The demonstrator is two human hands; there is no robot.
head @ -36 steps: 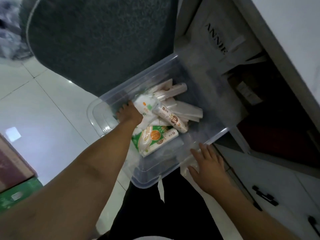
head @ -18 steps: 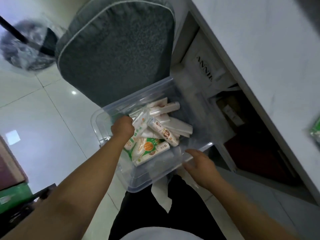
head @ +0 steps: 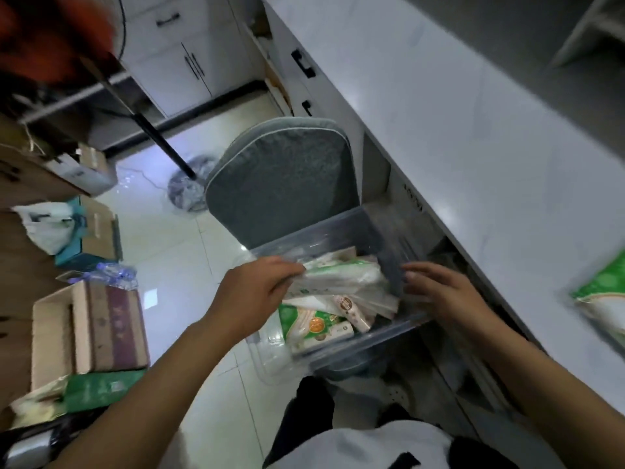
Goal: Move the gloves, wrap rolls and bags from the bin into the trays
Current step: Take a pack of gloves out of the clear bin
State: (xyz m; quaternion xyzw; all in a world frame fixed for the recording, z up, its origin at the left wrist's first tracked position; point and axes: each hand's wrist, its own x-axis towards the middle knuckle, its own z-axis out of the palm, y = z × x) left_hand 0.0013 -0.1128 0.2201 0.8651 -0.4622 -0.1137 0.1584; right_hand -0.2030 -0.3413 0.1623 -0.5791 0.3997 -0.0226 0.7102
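A clear plastic bin [head: 341,358] sits low in front of me, between a grey chair and the counter. It holds several packs and wrap rolls, among them a green and orange pack [head: 313,324] and a brown-labelled roll [head: 351,308]. My left hand [head: 252,294] is closed on a white and green pack [head: 341,275], lifted above the rest at the bin's left side. My right hand [head: 439,294] rests with fingers spread on the bin's right rim. No trays are in view.
A white counter [head: 473,147] runs along the right, with a green and white pack [head: 605,296] at its edge. A grey chair cushion [head: 280,184] stands behind the bin. Cardboard boxes [head: 91,330] and bags crowd the floor on the left.
My view has swung up and back, bringing the counter and room into sight. My left hand has lifted a white and green pack out of the pile. My right hand moved onto the bin's rim.
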